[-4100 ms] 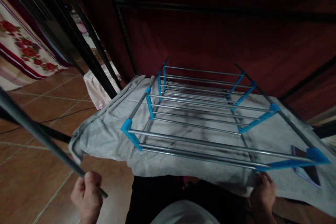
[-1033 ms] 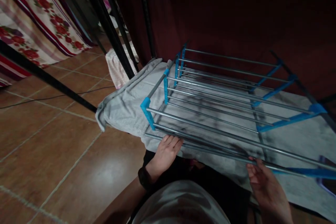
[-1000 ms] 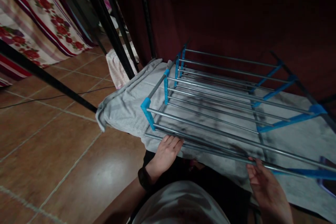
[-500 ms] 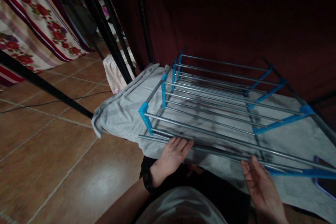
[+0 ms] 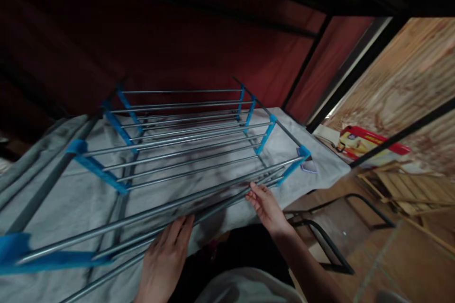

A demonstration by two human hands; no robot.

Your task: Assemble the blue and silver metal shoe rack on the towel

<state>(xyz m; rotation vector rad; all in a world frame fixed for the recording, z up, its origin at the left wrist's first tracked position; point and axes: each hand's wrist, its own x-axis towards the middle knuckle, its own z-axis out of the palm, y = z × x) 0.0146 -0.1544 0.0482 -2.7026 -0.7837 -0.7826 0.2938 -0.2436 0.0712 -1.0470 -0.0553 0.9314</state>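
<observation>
A rack of grey metal tubes with blue plastic brackets (image 5: 268, 135) lies on a grey blanket (image 5: 28, 184). Along its near side runs a separate metal tube (image 5: 103, 278), close to the rack's lower bars. My left hand (image 5: 165, 255) is closed over this tube from above, its fingertips hidden beyond it. My right hand (image 5: 265, 206) pinches the tube farther right between thumb and fingers, near the rack's right corner. The tube's right end cannot be told apart from the bars there.
A phone with a purple edge (image 5: 309, 166) lies behind the rack's right corner. Black metal frame posts (image 5: 355, 71) stand around the blanket. On the right are a red and yellow box (image 5: 373, 144), a wooden slatted piece (image 5: 408, 191) and a black-framed chair (image 5: 337, 227).
My view has swung to the right, bringing the rack's right end, the box and the chair into sight. Both hands remain on the tube.
</observation>
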